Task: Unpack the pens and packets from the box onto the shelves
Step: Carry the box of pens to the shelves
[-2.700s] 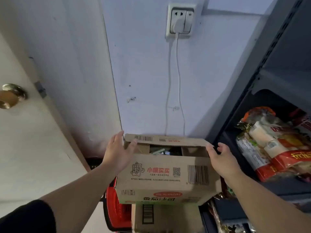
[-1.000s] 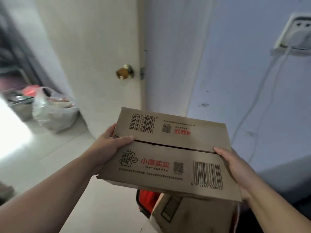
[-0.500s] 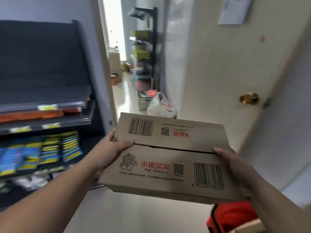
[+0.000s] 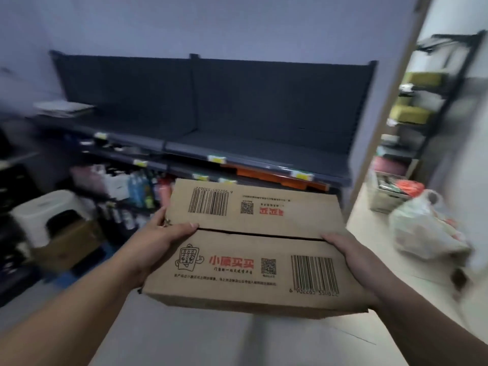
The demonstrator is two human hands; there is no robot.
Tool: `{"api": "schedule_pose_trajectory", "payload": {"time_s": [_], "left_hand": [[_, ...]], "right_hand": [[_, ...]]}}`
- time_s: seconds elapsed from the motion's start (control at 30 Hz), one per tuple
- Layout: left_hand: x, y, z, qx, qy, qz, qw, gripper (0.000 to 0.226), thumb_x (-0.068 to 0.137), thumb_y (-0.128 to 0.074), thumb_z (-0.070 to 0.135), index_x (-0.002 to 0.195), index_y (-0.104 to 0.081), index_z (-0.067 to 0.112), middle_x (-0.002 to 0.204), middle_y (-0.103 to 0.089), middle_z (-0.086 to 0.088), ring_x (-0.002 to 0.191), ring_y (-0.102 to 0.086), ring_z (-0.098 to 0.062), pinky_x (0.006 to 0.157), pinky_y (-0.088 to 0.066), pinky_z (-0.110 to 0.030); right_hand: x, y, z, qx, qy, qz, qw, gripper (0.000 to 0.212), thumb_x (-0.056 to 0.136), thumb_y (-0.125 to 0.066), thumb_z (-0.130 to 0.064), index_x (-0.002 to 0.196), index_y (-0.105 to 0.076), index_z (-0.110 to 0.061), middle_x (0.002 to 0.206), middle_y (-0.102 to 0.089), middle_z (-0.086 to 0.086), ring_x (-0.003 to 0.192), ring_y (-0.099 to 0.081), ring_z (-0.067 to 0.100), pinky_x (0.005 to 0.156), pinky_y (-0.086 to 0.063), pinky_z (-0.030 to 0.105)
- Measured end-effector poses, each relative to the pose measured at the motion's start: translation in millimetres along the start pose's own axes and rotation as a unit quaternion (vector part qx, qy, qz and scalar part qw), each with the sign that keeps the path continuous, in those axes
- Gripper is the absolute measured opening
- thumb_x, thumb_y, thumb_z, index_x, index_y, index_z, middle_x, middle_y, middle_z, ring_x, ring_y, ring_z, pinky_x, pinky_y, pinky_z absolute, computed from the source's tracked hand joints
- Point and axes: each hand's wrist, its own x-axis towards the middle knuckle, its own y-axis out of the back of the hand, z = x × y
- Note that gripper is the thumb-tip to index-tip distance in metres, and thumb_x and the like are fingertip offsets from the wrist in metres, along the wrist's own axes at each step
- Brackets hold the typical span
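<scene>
I hold a brown cardboard box in front of me with both hands, its two top flaps folded closed so the contents are hidden. My left hand grips its left end with the thumb over the flap seam. My right hand grips the right end. Barcodes and red print show on the flaps. Beyond the box stands a dark shelf unit; its upper shelf is bare apart from a flat pale stack at the far left.
Lower shelves carry bottles and an orange strip. A white stool over a carton stands at lower left. On the right, a doorway shows a plastic bag, a crate and another rack.
The view has swung left from the wall socket and door to the dark shelf unit. The box, lifted off the stack with flaps closed, stays held in both hands.
</scene>
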Motion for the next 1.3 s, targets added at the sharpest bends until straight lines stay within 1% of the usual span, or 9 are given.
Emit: {"api": "schedule_pose_trajectory", "payload": {"time_s": [0.1,0.2,0.5,0.67,0.77,0.83,1.0,1.2,1.3], "left_hand": [[1,66,1,-0.011,-0.009,0.067,0.998,0.037,0.078,-0.074,0.017,0.109,-0.059,0.033,0.094,-0.073,-0.017,0.079,-0.071,-0.039,0.059,-0.057,-0.042],[3,120,-2,-0.018,-0.001,0.123,0.992,0.039,0.079,-0.074,0.02,0.111,-0.058,0.035,0.095,-0.074,-0.016,0.082,-0.071,-0.039,0.061,-0.057,-0.042],[56,218,-14,-0.064,0.008,0.283,0.957,0.032,0.076,-0.075,0.022,0.104,-0.061,0.033,0.095,-0.074,-0.015,0.079,-0.072,-0.037,0.058,-0.057,-0.04],[102,253,-5,-0.071,0.012,0.363,0.929,0.036,0.08,-0.073,0.022,0.111,-0.057,0.029,0.093,-0.074,-0.015,0.077,-0.072,-0.035,0.056,-0.057,-0.038],[123,276,-4,-0.075,0.007,0.402,0.912,0.034,0.081,-0.071,0.02,0.111,-0.059,0.029,0.093,-0.074,-0.014,0.077,-0.072,-0.034,0.056,-0.056,-0.036],[134,295,-4,-0.086,0.014,0.423,0.902,0.033,0.081,-0.071,0.021,0.11,-0.058,0.031,0.092,-0.074,-0.014,0.077,-0.072,-0.034,0.055,-0.056,-0.036],[160,361,-11,-0.098,0.037,0.454,0.885,0.033,0.082,-0.071,0.023,0.111,-0.057,0.031,0.092,-0.074,-0.014,0.077,-0.072,-0.033,0.053,-0.056,-0.034],[200,482,-16,-0.1,0.047,0.459,0.882,0.031,0.083,-0.07,0.027,0.11,-0.056,0.033,0.092,-0.074,-0.015,0.079,-0.072,-0.035,0.06,-0.057,-0.041],[225,542,-7,-0.099,0.049,0.458,0.882,0.031,0.082,-0.07,0.028,0.109,-0.056,0.036,0.09,-0.074,-0.014,0.077,-0.072,-0.034,0.056,-0.057,-0.039]], "right_hand": [[38,-73,-13,-0.008,-0.017,-0.069,0.997,0.029,0.089,-0.06,-0.042,0.115,-0.059,-0.029,0.097,-0.074,0.01,0.092,-0.069,0.034,0.093,-0.051,0.054],[73,-136,-24,0.002,-0.036,-0.125,0.991,0.022,0.088,-0.062,-0.039,0.109,-0.059,-0.032,0.086,-0.073,0.011,0.081,-0.069,0.035,0.08,-0.053,0.05],[215,-286,-54,-0.016,-0.041,-0.279,0.959,0.031,0.089,-0.062,-0.036,0.119,-0.056,-0.028,0.092,-0.072,0.013,0.074,-0.068,0.031,0.06,-0.054,0.037],[301,-361,-82,-0.055,-0.028,-0.355,0.933,0.03,0.087,-0.063,-0.039,0.116,-0.061,-0.028,0.085,-0.073,0.009,0.069,-0.069,0.027,0.062,-0.054,0.036],[341,-408,-95,-0.077,-0.032,-0.39,0.917,0.036,0.088,-0.063,-0.038,0.122,-0.059,-0.028,0.093,-0.071,0.012,0.078,-0.067,0.032,0.075,-0.053,0.046],[361,-443,-99,-0.073,-0.046,-0.421,0.903,0.039,0.088,-0.064,-0.035,0.126,-0.056,-0.028,0.097,-0.07,0.014,0.079,-0.066,0.033,0.076,-0.053,0.048],[394,-535,-100,-0.076,-0.065,-0.445,0.89,0.033,0.089,-0.062,-0.032,0.122,-0.058,-0.026,0.083,-0.071,0.012,0.061,-0.067,0.027,0.052,-0.054,0.034],[432,-663,-104,-0.084,-0.085,-0.448,0.886,0.034,0.085,-0.065,-0.039,0.118,-0.061,-0.029,0.083,-0.073,0.012,0.065,-0.07,0.029,0.057,-0.055,0.04],[453,-724,-119,-0.087,-0.092,-0.448,0.885,0.031,0.085,-0.066,-0.039,0.114,-0.061,-0.032,0.089,-0.075,0.01,0.071,-0.072,0.031,0.062,-0.056,0.042]]}}
